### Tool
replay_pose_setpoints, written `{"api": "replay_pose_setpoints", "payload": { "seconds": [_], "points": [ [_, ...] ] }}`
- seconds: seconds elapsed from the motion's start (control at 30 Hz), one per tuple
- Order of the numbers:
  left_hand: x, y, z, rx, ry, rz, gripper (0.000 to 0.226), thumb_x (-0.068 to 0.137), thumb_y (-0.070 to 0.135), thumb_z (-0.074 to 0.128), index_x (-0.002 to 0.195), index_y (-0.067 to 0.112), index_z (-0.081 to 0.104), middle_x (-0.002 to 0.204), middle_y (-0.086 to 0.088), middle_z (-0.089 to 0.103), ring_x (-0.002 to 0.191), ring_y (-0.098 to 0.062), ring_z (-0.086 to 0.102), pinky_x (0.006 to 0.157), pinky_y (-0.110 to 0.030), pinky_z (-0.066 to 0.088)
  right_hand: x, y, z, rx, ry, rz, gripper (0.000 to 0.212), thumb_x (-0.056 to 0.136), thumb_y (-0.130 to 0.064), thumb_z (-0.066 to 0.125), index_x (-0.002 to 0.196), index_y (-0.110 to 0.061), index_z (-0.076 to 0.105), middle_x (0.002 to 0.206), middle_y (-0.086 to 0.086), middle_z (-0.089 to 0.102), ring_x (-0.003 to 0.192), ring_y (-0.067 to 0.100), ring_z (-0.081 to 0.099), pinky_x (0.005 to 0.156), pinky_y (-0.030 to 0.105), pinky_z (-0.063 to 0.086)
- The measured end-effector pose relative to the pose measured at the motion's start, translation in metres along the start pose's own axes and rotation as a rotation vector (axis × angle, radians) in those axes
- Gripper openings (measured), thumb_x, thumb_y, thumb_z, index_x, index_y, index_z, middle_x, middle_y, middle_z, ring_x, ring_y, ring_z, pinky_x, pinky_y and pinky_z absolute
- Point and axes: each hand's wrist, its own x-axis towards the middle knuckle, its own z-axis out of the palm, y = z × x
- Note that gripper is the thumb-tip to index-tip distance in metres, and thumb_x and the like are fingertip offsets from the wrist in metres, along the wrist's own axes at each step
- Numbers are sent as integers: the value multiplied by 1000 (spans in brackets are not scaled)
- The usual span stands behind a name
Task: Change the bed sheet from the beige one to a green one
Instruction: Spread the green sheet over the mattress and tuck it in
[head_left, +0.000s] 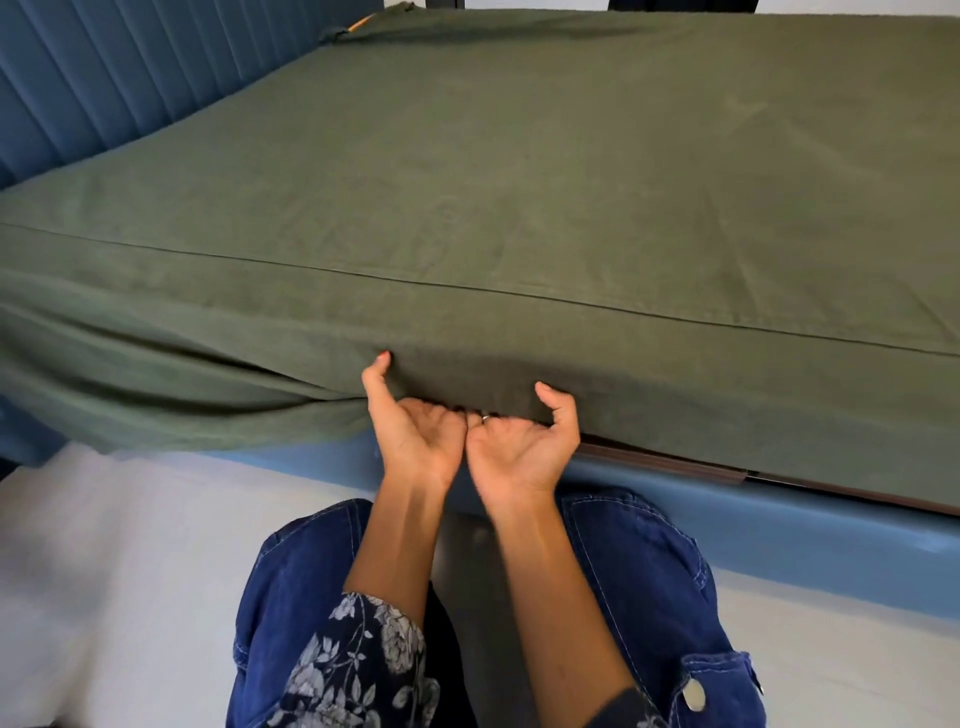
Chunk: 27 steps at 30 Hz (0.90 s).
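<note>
Palms turned up, the left hand (415, 434) and right hand (522, 447) sit side by side, fingers curled under the hem of the green sheet (519, 182). Its loose edge runs leftward from the grip, nearest the left hand, untucked above the bed frame (753, 525).

Bedroom, bed (519, 182), padded blue headboard (104, 88)

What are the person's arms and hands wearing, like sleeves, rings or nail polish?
Both forearms are bare up to dark navy sleeves printed with pale grey-white flowers; the left sleeve shows most, while the right sleeve barely enters the frame. The left hand has a pinkish-red painted thumbnail. The right hand wears a thin silver-looking ring.
</note>
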Motion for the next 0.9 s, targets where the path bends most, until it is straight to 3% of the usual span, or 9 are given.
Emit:
{"api": "replay_pose_setpoints", "payload": {
  "seconds": [0.1,0.2,0.27,0.33,0.43,0.57,0.7,0.8,0.9],
  "points": [
    [-1,6,-15,300,63,44,60,87,58,54,120,8,56,116,-13,65,107,-25,64,92,-35,52,-2,-5,-3,-90,22,55,31,69,-14,58,99,-8,65,97,9,70,98,25,62,104,35,40],
    [-7,9,-27,692,370,272,57,80,56,66,86,0,65,80,-16,70,76,-25,72,70,-32,59,-9,-7,-2,-234,143,68,26,83,-10,58,109,-6,62,105,12,69,110,25,62,106,39,42],
    [-11,11,-36,719,488,412,56,79,50,71,80,-6,65,71,-16,70,66,-22,72,63,-30,59,-11,-5,-1,-228,175,42,25,86,-9,58,111,-7,61,109,13,67,113,25,60,107,41,41],
    [-14,14,-43,608,487,369,52,82,44,69,92,-7,65,82,-19,71,71,-21,71,58,-25,58,-11,0,5,-182,147,20,21,85,-5,56,105,-8,63,104,12,68,113,26,60,108,41,40],
    [-16,23,-42,417,373,221,52,92,44,56,108,-6,56,107,-25,65,83,-22,68,66,-23,59,-5,6,14,-59,91,-6,26,70,2,50,85,-11,66,88,6,71,94,25,63,107,38,39],
    [-18,40,-24,310,286,161,82,92,58,44,131,-13,40,130,-27,50,112,-31,58,89,-31,51,-2,3,9,-41,27,7,35,42,1,62,72,-11,76,94,7,72,96,26,65,105,38,41],
    [-20,44,-21,324,264,171,96,86,67,45,139,-12,34,135,-26,47,115,-30,56,94,-32,49,-5,-10,8,-343,111,115,22,73,3,60,92,-6,67,99,11,69,109,25,62,106,37,42],
    [-21,36,-16,264,253,182,101,83,70,45,145,-7,25,145,-23,37,127,-30,47,101,-34,44,-16,-14,7,-673,215,116,13,86,-6,64,98,-1,63,101,22,67,105,31,65,87,35,56],
    [-12,35,-7,121,173,192,103,81,72,46,150,1,17,152,-16,28,139,-28,34,113,-40,32,-43,-10,2,-1000,129,154,16,91,-13,61,96,2,64,93,25,70,90,29,70,75,31,59]
  ]
}}
